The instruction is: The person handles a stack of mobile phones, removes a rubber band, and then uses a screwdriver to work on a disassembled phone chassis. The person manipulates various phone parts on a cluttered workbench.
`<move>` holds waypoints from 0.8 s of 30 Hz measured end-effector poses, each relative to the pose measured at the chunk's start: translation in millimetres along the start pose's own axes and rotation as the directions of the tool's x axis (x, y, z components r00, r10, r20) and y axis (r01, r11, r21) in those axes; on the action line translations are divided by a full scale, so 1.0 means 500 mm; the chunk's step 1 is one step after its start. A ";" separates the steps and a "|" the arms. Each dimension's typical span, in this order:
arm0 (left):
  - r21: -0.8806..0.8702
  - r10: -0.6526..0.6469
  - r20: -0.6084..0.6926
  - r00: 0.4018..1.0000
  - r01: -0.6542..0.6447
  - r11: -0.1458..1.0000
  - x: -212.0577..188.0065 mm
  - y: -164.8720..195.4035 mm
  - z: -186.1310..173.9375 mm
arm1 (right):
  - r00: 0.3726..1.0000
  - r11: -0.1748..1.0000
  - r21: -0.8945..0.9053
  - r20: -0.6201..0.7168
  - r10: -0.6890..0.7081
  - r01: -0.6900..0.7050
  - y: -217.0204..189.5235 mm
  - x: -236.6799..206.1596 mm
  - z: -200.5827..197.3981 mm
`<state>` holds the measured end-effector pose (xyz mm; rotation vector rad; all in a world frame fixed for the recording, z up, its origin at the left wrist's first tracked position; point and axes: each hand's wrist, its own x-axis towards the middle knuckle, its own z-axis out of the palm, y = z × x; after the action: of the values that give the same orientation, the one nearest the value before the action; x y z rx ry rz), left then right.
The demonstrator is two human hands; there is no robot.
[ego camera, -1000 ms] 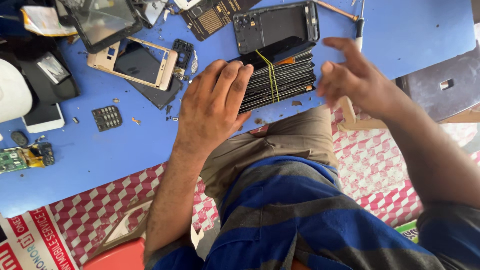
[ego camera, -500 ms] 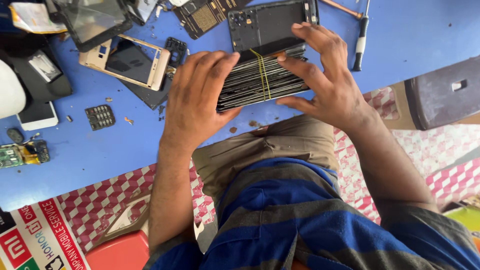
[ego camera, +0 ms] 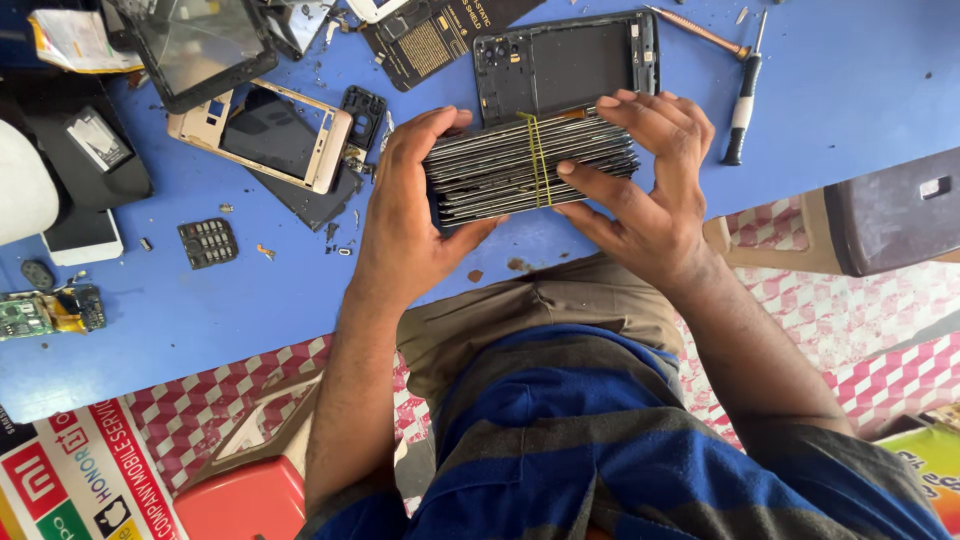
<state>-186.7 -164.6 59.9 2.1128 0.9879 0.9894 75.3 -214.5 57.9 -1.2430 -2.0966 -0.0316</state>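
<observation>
Single view: head-worn camera, looking steeply down over the wearer's chest and lap onto the near edge of the blue desk. Close range; both forearms enter from the bottom of the frame, the hands near its centre. Patterned floor visible below the desk edge.

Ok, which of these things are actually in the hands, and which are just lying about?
In hand:
banded stack of phone screens, held by left hand and right hand.

Lying about:
black phone frame
gold phone frame
screwdriver
keypad
circuit board
</observation>
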 end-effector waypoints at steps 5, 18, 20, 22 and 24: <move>-0.062 -0.011 0.012 1.000 0.012 0.998 -0.003 -0.009 0.005 | 0.996 0.989 0.123 -0.010 0.089 -0.087 -0.001 0.005 0.011; -0.024 -0.010 0.011 1.000 0.010 1.000 0.004 -0.012 0.012 | 0.976 0.969 0.119 0.028 0.216 -0.218 -0.017 0.025 0.011; -0.043 -0.033 0.016 0.999 0.033 0.999 0.004 -0.009 0.011 | 0.973 0.969 0.096 0.030 0.227 -0.229 -0.019 0.027 0.009; -0.041 -0.022 0.015 1.000 0.023 0.999 0.005 -0.006 0.012 | 0.975 0.971 0.081 0.023 0.222 -0.223 -0.021 0.029 0.008; -0.039 -0.017 0.018 1.000 0.018 0.999 0.004 -0.006 0.011 | 0.979 0.976 0.069 0.015 0.205 -0.206 -0.025 0.032 0.010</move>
<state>-182.5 -162.3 55.6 2.0738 0.9690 0.9718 58.2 -207.4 67.0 -1.4124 -1.9477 0.1386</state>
